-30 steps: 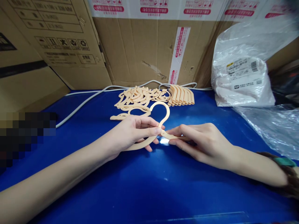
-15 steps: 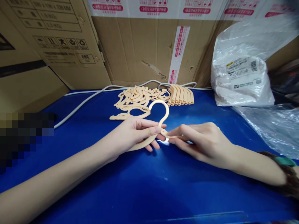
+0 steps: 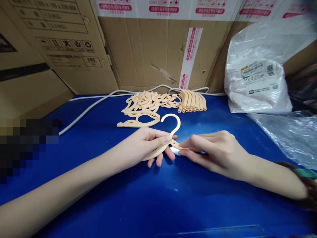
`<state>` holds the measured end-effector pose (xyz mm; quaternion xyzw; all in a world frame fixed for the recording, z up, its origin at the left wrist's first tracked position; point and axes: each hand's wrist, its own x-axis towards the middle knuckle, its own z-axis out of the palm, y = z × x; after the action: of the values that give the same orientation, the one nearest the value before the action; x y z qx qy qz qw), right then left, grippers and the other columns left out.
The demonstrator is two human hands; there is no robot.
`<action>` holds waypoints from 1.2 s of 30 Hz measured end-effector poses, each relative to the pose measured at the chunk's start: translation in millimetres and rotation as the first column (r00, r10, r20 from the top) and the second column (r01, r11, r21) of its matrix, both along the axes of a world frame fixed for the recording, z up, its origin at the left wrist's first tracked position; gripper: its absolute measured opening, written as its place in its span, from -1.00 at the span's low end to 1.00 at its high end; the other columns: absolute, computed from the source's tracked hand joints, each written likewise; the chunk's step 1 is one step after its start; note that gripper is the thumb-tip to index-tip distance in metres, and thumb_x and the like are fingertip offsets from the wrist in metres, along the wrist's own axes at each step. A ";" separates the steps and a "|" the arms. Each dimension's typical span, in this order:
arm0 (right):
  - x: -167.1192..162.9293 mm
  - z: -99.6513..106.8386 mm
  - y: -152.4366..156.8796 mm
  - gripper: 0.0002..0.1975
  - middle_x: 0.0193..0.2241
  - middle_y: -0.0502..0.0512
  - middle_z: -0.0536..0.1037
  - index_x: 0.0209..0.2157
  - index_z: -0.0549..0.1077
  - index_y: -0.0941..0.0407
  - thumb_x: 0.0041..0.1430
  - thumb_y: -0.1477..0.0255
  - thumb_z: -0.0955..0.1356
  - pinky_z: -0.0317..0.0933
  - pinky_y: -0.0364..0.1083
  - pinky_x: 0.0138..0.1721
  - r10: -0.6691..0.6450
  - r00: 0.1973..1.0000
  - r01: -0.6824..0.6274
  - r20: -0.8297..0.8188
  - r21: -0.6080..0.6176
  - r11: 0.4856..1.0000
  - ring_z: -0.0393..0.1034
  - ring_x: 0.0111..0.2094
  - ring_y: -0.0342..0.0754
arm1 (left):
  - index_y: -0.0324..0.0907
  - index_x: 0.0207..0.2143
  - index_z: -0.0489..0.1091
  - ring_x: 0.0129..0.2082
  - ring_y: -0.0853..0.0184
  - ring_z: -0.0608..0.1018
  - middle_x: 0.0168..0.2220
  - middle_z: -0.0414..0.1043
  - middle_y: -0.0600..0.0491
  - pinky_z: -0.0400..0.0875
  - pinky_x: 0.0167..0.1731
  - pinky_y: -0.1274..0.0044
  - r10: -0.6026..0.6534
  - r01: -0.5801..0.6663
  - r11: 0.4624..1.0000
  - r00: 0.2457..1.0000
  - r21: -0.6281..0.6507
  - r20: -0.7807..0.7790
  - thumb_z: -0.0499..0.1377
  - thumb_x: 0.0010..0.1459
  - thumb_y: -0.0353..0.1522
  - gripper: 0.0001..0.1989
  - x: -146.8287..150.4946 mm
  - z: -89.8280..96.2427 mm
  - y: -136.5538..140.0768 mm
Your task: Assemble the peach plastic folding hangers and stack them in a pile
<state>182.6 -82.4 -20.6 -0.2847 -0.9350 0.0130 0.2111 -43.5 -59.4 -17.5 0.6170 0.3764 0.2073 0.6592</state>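
Note:
My left hand (image 3: 156, 145) pinches a cream hanger piece with a hook (image 3: 178, 124) just below the hook, thumb on top and fingers underneath. The hook rises above my fingertips and curls to the left. My right hand (image 3: 213, 148) grips a cream hanger arm (image 3: 176, 144) between thumb and fingers; most of it is hidden in the hand. The arm's holed end meets the hook piece at my left fingertips. Whether the two are joined I cannot tell. Behind my left hand, a hanger (image 3: 138, 124) lies on the blue table (image 3: 158, 201).
Beyond my hands are a loose pile of cream hanger parts (image 3: 146, 100) and a neat row of hanger arms (image 3: 192, 101). A white cable (image 3: 85, 112) runs along the back. Cardboard boxes (image 3: 146, 49) stand behind, and a white plastic bag (image 3: 257, 82) sits at the right.
The hooked piece has tilted and dropped slightly, so its hook sits lower. My left hand's lower fingers have spread downward. My right hand has barely moved.

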 end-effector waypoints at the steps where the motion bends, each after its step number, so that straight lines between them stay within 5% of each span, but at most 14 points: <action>1: 0.1 0.5 -0.4 -0.84 -0.40 0.08 0.61 -0.23 0.38 0.11 0.38 0.40 0.20 0.19 -0.21 -0.50 -0.015 1.000 0.015 0.013 -0.008 1.000 0.50 -0.46 -0.12 | -0.32 -0.10 0.46 -0.64 0.53 0.44 -0.41 0.54 0.01 0.28 -0.74 0.76 -0.006 0.006 1.000 1.000 0.014 -0.003 0.08 0.28 -0.32 -0.73 0.0 -0.1 0.3; 13: 0.3 4.3 -0.1 -0.79 -0.46 0.06 0.59 -0.24 0.40 0.08 0.38 0.35 0.18 0.17 -0.20 -0.53 -0.088 0.996 0.090 0.016 -0.113 0.990 0.48 -0.50 -0.11 | -0.30 -0.31 0.40 -0.61 0.53 0.41 -0.33 0.48 0.00 0.25 -0.69 0.70 -0.016 0.029 0.991 0.995 0.130 -0.101 0.01 0.28 -0.27 -0.71 4.2 3.4 -4.7; 30: -0.8 2.3 2.5 -0.84 -0.43 0.05 0.59 -0.19 0.42 0.12 0.35 0.40 0.23 0.18 -0.20 -0.49 -0.084 0.995 0.069 -0.056 -0.234 0.970 0.48 -0.49 -0.13 | -0.28 -0.36 0.38 -0.64 0.53 0.35 -0.52 0.36 0.12 0.20 -0.69 0.71 -0.021 0.044 0.989 0.986 0.139 -0.164 -0.02 0.30 -0.32 -0.72 7.3 10.1 -6.1; 36: -0.8 2.4 1.6 -0.85 -0.45 0.04 0.59 -0.19 0.42 0.11 0.34 0.39 0.24 0.16 -0.21 -0.51 -0.093 0.994 0.077 -0.054 -0.247 0.966 0.47 -0.50 -0.13 | -0.29 -0.33 0.37 -0.64 0.54 0.35 -0.42 0.41 0.07 0.21 -0.69 0.70 -0.022 0.046 0.988 0.987 0.146 -0.161 -0.03 0.29 -0.30 -0.72 6.5 7.8 -6.7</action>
<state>181.9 -80.8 -18.3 -0.3477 -0.9059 0.1285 0.2049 -37.0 -66.1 -9.7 0.6855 0.4007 0.1735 0.5826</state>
